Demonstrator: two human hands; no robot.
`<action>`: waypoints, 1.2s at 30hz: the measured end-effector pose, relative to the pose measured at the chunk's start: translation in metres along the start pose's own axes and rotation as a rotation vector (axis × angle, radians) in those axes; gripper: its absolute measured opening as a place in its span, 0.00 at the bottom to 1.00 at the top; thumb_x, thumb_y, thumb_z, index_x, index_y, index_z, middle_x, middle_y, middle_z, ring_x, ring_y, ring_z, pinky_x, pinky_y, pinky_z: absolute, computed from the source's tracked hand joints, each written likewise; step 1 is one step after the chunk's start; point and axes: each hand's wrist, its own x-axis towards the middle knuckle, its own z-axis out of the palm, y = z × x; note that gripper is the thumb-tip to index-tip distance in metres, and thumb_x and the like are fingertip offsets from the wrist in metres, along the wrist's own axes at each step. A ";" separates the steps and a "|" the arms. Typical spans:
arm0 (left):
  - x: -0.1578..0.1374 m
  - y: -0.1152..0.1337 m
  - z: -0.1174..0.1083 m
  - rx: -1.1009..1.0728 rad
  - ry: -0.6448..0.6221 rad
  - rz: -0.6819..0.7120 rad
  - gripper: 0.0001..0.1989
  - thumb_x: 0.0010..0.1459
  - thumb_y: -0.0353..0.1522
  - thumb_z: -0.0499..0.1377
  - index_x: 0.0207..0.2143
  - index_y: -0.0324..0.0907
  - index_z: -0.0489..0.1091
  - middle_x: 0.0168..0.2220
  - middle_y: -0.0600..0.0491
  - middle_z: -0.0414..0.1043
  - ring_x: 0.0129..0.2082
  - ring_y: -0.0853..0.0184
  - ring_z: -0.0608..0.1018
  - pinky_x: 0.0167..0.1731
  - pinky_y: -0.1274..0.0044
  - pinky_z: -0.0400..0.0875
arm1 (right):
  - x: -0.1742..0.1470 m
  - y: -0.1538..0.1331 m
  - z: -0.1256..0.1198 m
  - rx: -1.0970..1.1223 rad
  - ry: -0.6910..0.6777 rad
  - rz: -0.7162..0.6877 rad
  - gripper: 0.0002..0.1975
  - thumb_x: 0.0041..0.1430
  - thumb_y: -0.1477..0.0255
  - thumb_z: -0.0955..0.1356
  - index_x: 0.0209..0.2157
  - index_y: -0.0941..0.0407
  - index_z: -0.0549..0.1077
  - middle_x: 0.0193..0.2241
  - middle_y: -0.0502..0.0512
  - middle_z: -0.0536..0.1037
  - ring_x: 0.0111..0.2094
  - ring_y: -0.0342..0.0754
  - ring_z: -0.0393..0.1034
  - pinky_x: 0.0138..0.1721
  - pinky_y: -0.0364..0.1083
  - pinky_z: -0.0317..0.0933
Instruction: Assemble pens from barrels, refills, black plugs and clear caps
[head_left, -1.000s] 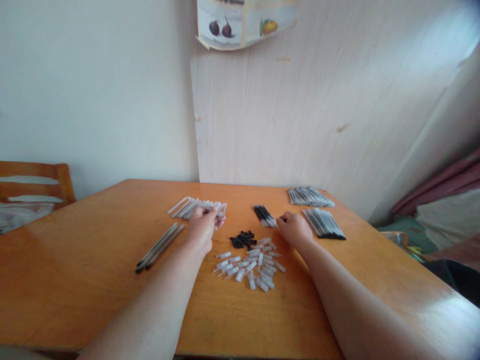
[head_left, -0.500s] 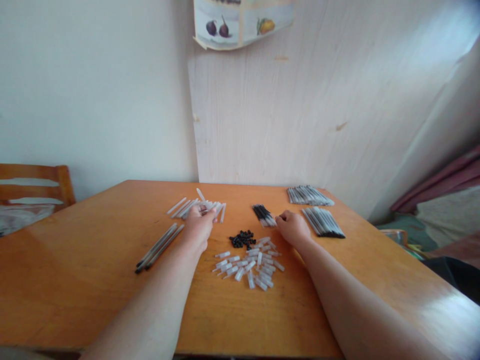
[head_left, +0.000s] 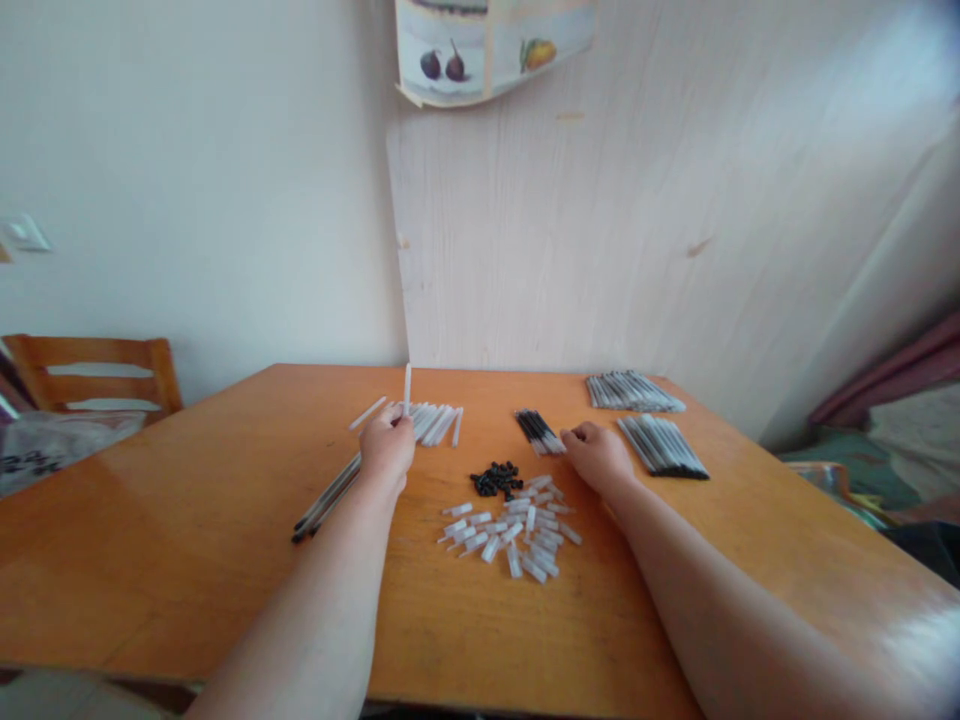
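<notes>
Left hand [head_left: 387, 450] pinches a tube [head_left: 407, 388] upright near the table's [head_left: 465, 640] far edge; a light, low grip should steady it. Right hand [head_left: 601, 458] curls by the rods [head_left: 535, 430]; its hold I cannot tell.

Single view, head-worn: lens sits on my head, facing forward and down across the table [head_left: 195, 590]. Shot from my own side: table's near edge along the bottom, my left forearm [head_left: 322, 590] and right forearm [head_left: 709, 590] rising from below, nearest the lens. My left hand [head_left: 387, 445] and right hand [head_left: 598, 455] sit farther off, a bit under mid-height. Downward tilt is mild: wall [head_left: 225, 180] fills the upper half, poster [head_left: 480, 50] cut by the top. Wide angle, catches chair [head_left: 105, 352] at left, heaped cloth [head_left: 900, 430] at right.
</notes>
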 end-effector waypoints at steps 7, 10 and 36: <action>0.002 0.002 -0.013 0.493 0.062 0.197 0.14 0.53 0.32 0.58 0.43 0.41 0.71 0.42 0.43 0.77 0.42 0.59 0.77 0.43 0.71 0.67 | 0.002 0.002 0.001 0.025 0.013 -0.017 0.18 0.58 0.60 0.62 0.30 0.56 0.78 0.28 0.59 0.79 0.32 0.49 0.70 0.27 0.43 0.51; -0.003 0.007 -0.017 0.657 0.034 0.221 0.12 0.55 0.33 0.56 0.41 0.41 0.71 0.40 0.42 0.76 0.40 0.56 0.76 0.40 0.69 0.67 | 0.002 0.001 0.002 0.034 0.021 -0.029 0.18 0.58 0.61 0.62 0.30 0.57 0.78 0.28 0.59 0.79 0.31 0.49 0.70 0.27 0.43 0.51; -0.013 0.017 -0.012 1.000 -0.057 0.292 0.14 0.57 0.28 0.51 0.40 0.37 0.74 0.43 0.40 0.71 0.43 0.57 0.75 0.45 0.70 0.69 | 0.004 0.005 0.006 0.144 0.077 -0.067 0.17 0.56 0.60 0.62 0.25 0.57 0.75 0.22 0.55 0.74 0.26 0.46 0.66 0.26 0.43 0.49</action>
